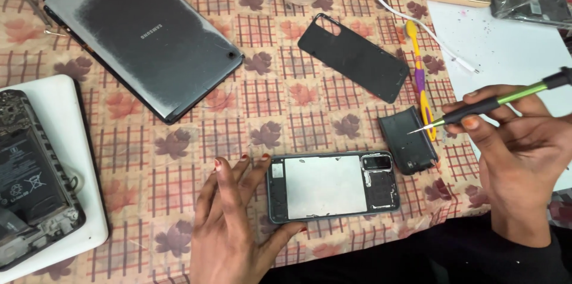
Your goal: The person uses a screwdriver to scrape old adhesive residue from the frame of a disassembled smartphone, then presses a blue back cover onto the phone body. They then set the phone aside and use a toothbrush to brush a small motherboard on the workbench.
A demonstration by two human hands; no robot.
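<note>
Opened phone (332,187) — silver plate, dark frame

The opened phone (333,187) shows a dull, pale metal-looking plate inside a dark plastic frame. The tablet's back (146,36) is smooth grey with a scuffed, smeary sheen. The loose back cover (356,57) looks matt black plastic. Printed cloth (268,105) covers the worktop. The screwdriver (494,102) has a shiny green shaft, perhaps metal.

A home phone-repair bench: a table (250,105) under a leaf-print cloth holds a tablet (143,36), opened phones (332,187), loose back covers (354,57) and a screwdriver (488,105).
</note>
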